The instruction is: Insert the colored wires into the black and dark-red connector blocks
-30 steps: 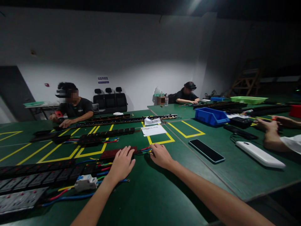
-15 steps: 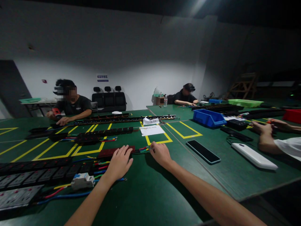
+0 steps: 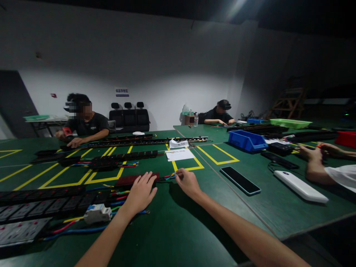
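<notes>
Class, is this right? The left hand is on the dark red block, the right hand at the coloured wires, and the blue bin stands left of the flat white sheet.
No: in the head view the blue bin stands right of the flat white sheet, not left. The left hand is on the dark red block and the right hand at the coloured wires.

The table (image 3: 167, 237) is green, ruled with yellow tape (image 3: 228, 161); the block (image 3: 122, 180) dark red; the wires (image 3: 169, 177) red, blue, green and yellow; the sockets (image 3: 22, 231) black to grey, dotted red; the phone (image 3: 240, 180) black, edged pale teal; the left bin (image 3: 246, 141) blue; the right bin (image 3: 346, 139) red; the paper (image 3: 180, 155) white.
</notes>
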The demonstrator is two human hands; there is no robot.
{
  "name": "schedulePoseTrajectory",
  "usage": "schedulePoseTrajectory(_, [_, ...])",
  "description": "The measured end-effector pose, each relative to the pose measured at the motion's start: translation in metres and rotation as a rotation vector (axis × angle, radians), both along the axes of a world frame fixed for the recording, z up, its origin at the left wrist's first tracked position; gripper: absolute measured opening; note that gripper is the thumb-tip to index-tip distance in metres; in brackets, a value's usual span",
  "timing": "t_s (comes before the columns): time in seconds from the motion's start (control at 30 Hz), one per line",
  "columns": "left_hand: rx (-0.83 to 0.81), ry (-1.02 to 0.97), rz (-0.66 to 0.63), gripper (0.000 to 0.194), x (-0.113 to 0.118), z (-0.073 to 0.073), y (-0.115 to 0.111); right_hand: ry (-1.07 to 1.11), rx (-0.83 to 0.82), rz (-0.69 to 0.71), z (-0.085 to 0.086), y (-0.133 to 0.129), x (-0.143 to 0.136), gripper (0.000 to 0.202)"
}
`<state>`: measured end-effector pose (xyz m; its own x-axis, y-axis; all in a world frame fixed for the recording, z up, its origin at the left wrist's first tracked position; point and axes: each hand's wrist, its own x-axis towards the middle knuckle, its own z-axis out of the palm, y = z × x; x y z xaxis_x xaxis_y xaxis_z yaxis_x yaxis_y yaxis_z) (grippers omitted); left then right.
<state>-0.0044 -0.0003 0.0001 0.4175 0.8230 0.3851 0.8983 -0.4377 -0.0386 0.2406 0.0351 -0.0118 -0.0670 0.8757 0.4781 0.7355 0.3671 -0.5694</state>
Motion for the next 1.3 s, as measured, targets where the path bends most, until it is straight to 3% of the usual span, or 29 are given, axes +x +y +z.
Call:
schedulePoseTrajectory(0.13, [-0.002,-0.009,-0.002,0.049,0.000,0.000,0.000,0.057,0.031,0.136,-0.002,-0.004,-0.003,0.028])
schedulePoseTrajectory(0.23, [-0.011,0.003,0.001,0.050,0.001,0.001,-0.001,0.048,0.013,0.147,0.000,-0.009,-0.004,0.033])
schedulePoseTrajectory(0.43, [-0.031,0.013,0.004,0.050,0.000,0.003,-0.002,-0.038,0.058,-0.138,0.015,-0.016,0.004,0.025])
schedulePoseTrajectory(0.57, [-0.048,0.015,0.004,0.051,0.000,0.003,-0.001,-0.140,0.048,-0.199,0.021,-0.015,0.010,0.025])
schedulePoseTrajectory(0.93, [-0.056,0.025,0.022,0.051,0.002,0.007,-0.004,-0.491,-0.165,-0.088,0.020,-0.016,0.004,0.028])
schedulePoseTrajectory(1.3, [-0.044,0.020,0.008,0.051,0.000,0.004,-0.002,-0.538,-0.192,-0.041,0.018,-0.015,0.006,0.030])
